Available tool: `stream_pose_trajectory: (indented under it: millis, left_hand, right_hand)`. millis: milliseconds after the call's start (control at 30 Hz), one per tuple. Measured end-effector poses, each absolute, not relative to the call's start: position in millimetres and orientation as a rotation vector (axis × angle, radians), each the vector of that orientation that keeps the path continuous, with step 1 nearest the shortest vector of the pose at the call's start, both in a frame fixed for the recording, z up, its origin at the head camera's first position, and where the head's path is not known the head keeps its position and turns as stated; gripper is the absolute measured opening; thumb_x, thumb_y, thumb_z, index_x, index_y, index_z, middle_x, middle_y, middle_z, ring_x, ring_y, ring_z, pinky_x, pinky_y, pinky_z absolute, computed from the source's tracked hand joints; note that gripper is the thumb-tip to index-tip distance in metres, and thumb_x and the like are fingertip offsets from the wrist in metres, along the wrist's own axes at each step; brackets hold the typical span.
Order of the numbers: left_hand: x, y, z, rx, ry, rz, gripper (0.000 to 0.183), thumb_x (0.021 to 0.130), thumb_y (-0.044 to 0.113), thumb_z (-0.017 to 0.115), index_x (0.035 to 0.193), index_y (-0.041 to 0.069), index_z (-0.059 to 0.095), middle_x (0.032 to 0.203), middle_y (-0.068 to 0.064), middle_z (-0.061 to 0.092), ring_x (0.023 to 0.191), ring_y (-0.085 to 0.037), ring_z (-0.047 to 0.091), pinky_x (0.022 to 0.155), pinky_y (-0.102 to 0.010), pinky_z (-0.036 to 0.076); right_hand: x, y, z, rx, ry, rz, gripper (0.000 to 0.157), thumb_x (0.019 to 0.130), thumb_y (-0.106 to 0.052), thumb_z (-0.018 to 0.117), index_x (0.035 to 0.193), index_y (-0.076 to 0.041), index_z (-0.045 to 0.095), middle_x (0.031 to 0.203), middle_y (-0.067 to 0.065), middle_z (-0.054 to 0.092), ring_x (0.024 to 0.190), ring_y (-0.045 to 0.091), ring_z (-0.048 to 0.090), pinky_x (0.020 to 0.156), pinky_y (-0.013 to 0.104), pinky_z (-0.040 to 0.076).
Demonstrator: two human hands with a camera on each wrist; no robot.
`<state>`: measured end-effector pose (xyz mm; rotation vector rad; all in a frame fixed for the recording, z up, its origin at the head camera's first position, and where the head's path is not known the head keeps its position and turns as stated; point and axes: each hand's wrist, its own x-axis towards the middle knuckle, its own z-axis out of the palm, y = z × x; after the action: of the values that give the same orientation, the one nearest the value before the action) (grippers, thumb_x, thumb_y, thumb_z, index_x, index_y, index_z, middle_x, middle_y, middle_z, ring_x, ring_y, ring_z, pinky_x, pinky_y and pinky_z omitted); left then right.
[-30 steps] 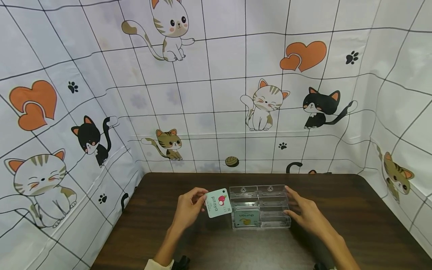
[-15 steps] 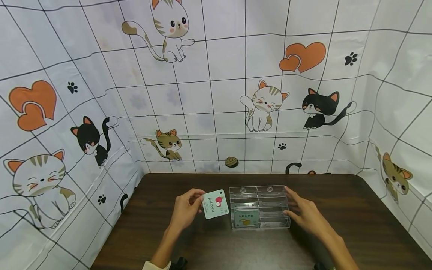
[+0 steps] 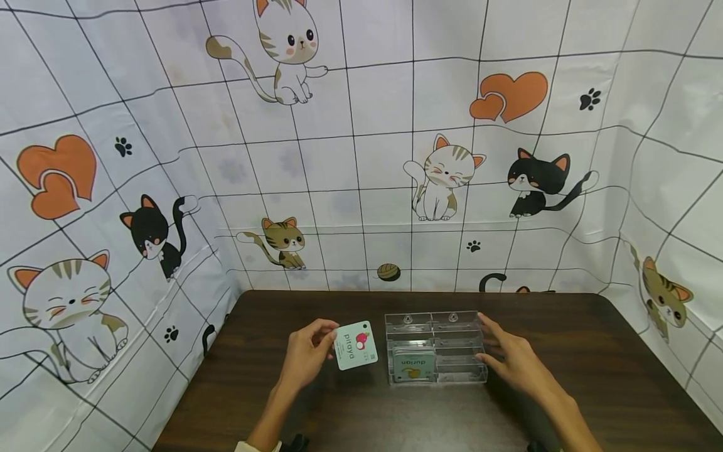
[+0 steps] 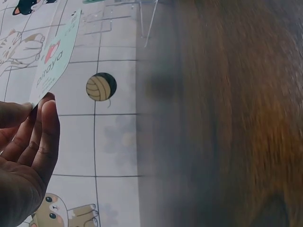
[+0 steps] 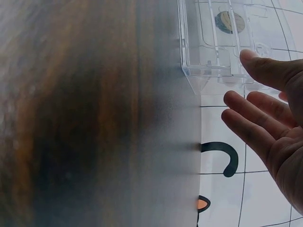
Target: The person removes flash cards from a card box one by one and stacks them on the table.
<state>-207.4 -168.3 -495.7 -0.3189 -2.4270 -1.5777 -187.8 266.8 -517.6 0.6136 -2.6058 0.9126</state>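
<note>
My left hand (image 3: 307,353) pinches the edge of a pale green card (image 3: 355,345) printed "pitaya" with a red fruit, held up to the left of a clear acrylic card rack (image 3: 459,344). In the left wrist view the card (image 4: 61,52) stands out from between thumb and fingers. A stack of cards with "durian" (image 3: 414,365) on top sits in the rack's lower left compartment, its word upside down in the head view. My right hand (image 3: 516,359) lies at the rack's right side, thumb (image 5: 255,66) at its edge and the other fingers loosely extended, curled round nothing.
The rack stands on a dark brown wooden table (image 3: 429,420). A white curtain (image 3: 378,163) with cats, hearts and grid lines hangs behind the table and along both sides.
My left hand has drawn the pitaya card leftward and slightly down, away from the rack's left side. The right hand and the rack stay in place.
</note>
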Motion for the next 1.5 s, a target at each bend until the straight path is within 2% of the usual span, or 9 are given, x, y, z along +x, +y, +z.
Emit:
stream_pose_trajectory:
  millis: [200,433,667,1033,1267,1500]
  left_hand:
    - [-205,-176,-500,-0.302,-2.424,-1.564,0.013,0.099,-0.002,0.073,0.109,0.005,0.077,0.090,-0.011,0.078,0.068,-0.014,0.068,0.058,-0.036,0.062]
    - [-201,-188,-507,-0.262,-2.445,-1.543,0.013,0.099,-0.001,0.074,0.109,0.006,0.078,0.088,-0.008,0.078,0.068,-0.013,0.067,0.056,-0.027,0.060]
    - [-199,-198,-509,-0.241,-2.449,-1.528,0.013,0.099,-0.001,0.073,0.110,0.005,0.077,0.090,-0.008,0.078,0.069,-0.010,0.066,0.057,-0.029,0.060]
    - [-202,-204,-509,-0.226,-2.458,-1.522,0.014,0.099,-0.002,0.072,0.112,0.002,0.076,0.090,-0.009,0.077,0.071,-0.019,0.069,0.056,-0.025,0.059]
    - [-204,-207,-510,-0.225,-2.474,-1.518,0.013,0.100,-0.001,0.073,0.112,0.002,0.077,0.091,-0.010,0.078,0.068,-0.011,0.066,0.055,-0.026,0.058]
    - [-208,-212,-512,-0.222,-2.527,-1.504,0.014,0.101,0.000,0.072,0.114,0.001,0.076,0.095,-0.011,0.079,0.066,-0.010,0.065,0.054,-0.025,0.057]
  right_hand:
    - [-188,266,-515,0.600,-2.627,0.938,0.086,0.086,-0.001,0.087,0.158,0.006,0.042,0.136,0.034,0.067,0.105,0.044,0.077,0.083,0.044,0.065]
    - [-188,266,-515,0.599,-2.645,0.938,0.085,0.086,-0.001,0.087,0.158,0.007,0.042,0.136,0.035,0.067,0.106,0.044,0.077,0.084,0.044,0.065]
    - [-188,265,-514,0.604,-2.632,0.937,0.085,0.086,0.000,0.087,0.158,0.006,0.043,0.135,0.034,0.068,0.105,0.043,0.077,0.084,0.043,0.065]
    - [-188,265,-518,0.591,-2.629,0.954,0.085,0.086,-0.002,0.087,0.158,0.005,0.043,0.138,0.033,0.067,0.105,0.042,0.077,0.084,0.043,0.065]
    - [-187,266,-520,0.579,-2.637,0.938,0.086,0.086,-0.002,0.088,0.158,0.006,0.043,0.137,0.033,0.067,0.105,0.042,0.077,0.083,0.042,0.065]
    - [-188,267,-520,0.585,-2.630,0.932,0.086,0.086,-0.002,0.088,0.158,0.005,0.043,0.138,0.033,0.067,0.105,0.042,0.078,0.083,0.041,0.065]
